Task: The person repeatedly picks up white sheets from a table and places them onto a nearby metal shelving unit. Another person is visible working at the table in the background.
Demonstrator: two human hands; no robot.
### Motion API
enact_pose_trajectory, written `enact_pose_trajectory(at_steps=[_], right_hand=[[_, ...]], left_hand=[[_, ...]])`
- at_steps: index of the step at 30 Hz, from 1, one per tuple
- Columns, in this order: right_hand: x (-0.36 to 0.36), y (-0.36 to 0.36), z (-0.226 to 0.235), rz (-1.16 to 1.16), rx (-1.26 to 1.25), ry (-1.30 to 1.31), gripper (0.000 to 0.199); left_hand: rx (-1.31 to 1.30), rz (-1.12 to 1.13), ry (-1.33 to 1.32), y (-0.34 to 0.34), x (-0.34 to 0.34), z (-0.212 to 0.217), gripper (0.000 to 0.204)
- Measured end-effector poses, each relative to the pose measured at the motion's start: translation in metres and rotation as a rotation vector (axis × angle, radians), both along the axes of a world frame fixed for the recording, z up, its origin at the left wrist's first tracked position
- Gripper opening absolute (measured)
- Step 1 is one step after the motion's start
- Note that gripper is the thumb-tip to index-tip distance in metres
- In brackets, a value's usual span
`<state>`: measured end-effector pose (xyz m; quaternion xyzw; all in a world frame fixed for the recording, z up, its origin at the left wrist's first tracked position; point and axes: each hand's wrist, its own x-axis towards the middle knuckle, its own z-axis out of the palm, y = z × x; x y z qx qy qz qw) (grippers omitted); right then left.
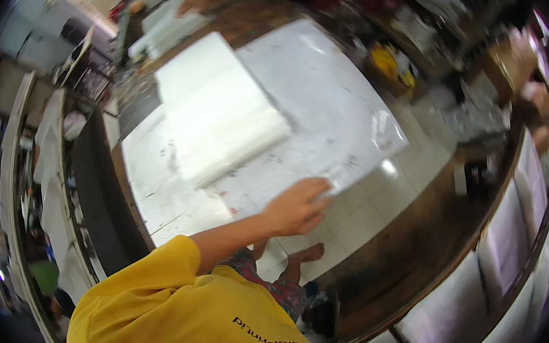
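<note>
- Head view shows us our left hand (297,207) reaching forward from a yellow sleeve (167,260), fingers closed in a narrow pinch on the near edge of a clear plastic sheet (333,111).
- We see the sheet spreading away from that grip, up and to the right, over the white worktable (154,186); its far right corner curls and catches the light.
- We find a thick stack of white sheets (217,116) lying on the plastic sheet, to the left of the hand and well beyond it.
- We cannot see our right hand.
- We notice another person's hand (195,0) resting at the far end of the table, well apart from ours.
- Below the table edge we see a tiled floor (377,208) and bare feet (303,253).
</note>
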<state>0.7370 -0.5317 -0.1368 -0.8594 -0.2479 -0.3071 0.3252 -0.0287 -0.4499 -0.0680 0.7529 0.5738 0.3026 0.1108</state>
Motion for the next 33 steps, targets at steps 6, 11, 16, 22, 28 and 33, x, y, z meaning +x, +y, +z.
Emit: enact_pose_trajectory(at_steps=[6,11,16,22,28,33], right_hand=[[-0.197,0.047,0.018,0.486,0.097,0.264,0.026],[-0.403,0.047,0.057,1.024,0.086,0.696,0.024],[-0.522,0.044,0.087,1.254,0.089,0.911,0.019],[-0.602,0.000,0.103,1.310,-0.059,1.034,0.018],[-0.637,-0.030,0.108,1.373,-0.120,1.328,0.017],[-0.656,-0.030,0.140,1.501,-0.136,1.477,0.022]], left_hand=[[0.125,0.066,-0.411,-0.044,-0.028,0.039,0.037],[0.284,0.464,-0.324,-0.113,-0.152,0.073,0.033],[0.200,0.881,0.199,-0.147,-0.336,0.038,0.045],[-0.029,0.802,0.453,-0.139,-0.425,-0.008,0.013],[0.231,0.574,0.282,-0.114,-0.394,0.009,0.010],[0.094,0.301,0.036,-0.099,-0.243,0.080,0.010]])
